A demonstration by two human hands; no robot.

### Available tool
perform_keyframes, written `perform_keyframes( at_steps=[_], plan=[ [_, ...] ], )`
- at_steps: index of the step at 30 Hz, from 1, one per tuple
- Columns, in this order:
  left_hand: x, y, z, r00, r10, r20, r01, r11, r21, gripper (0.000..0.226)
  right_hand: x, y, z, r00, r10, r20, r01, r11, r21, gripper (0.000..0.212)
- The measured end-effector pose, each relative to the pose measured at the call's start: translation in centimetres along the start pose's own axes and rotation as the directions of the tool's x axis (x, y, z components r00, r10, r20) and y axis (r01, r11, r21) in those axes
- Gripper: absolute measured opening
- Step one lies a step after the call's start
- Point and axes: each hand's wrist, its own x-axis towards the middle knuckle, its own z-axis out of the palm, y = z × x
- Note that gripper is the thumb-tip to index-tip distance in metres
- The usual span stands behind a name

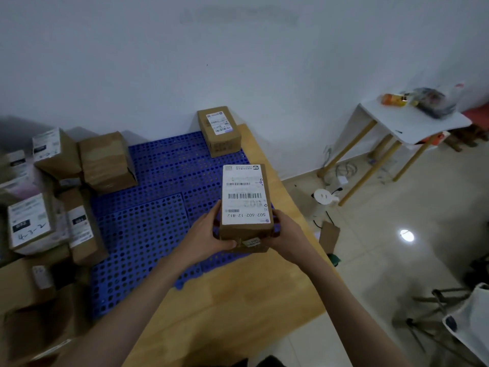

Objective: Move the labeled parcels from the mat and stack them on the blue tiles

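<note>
Between my left hand [203, 234] and right hand [288, 238], both gripping: labeled parcel [246, 207], mid-carry; next, I lower it onto blue tiles [158, 181] beneath.

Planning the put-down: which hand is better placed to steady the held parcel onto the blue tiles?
Left, probably. The left hand holds the parcel on its tile-facing side, over the blue tiles; the right hand sits toward the mat's outer edge.

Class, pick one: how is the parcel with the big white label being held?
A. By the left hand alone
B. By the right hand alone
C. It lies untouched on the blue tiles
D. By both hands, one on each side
D: the left hand and right hand grip opposite sides of the parcel, above the blue tiles.
</note>
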Motion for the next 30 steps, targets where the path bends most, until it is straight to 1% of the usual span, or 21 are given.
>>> perform_keyframes(
  at_steps=[4, 10, 15, 18, 21, 26, 30],
  plan=[
    [2.4, 0.1, -0.2, 0.999, -0.046, 0.005, 0.046, 0.999, 0.003, 0.113, 2.9, 0.3, -0.8, 0.998, -0.016, 0.054, 0.014, 0.999, 0.028, 0.071],
    [6.1, 0.2, -0.1, 0.996, -0.081, -0.023, 0.081, 0.997, -0.014, 0.111, 7.5, 1.1, -1.8, 0.993, -0.015, 0.113, 0.007, 0.998, 0.07, 0.071],
    [9.1, -0.1, 0.4, 0.987, -0.157, -0.028, 0.155, 0.987, -0.047, 0.112, 11.9, 2.1, -2.6, 0.982, -0.036, 0.186, 0.03, 0.999, 0.037, 0.069],
    [11.2, -0.2, 0.8, 0.987, -0.158, -0.032, 0.155, 0.985, -0.079, 0.111, 14.6, 2.7, -3.0, 0.974, -0.046, 0.223, 0.043, 0.999, 0.018, 0.067],
    [13.7, -0.6, 0.8, 0.981, -0.19, -0.036, 0.186, 0.979, -0.087, 0.109, 17.4, 3.1, -3.1, 0.966, -0.046, 0.253, 0.045, 0.999, 0.009, 0.066],
    [17.9, -1.9, 0.5, 0.967, -0.253, -0.043, 0.247, 0.964, -0.098, 0.111, 22.5, 3.4, -2.7, 0.96, -0.053, 0.274, 0.05, 0.999, 0.02, 0.073],
    [20.9, -2.7, 0.1, 0.963, -0.257, -0.076, 0.249, 0.963, -0.105, 0.111, 26.1, 3.9, -1.8, 0.962, -0.051, 0.268, 0.046, 0.999, 0.022, 0.081]
  ],
)
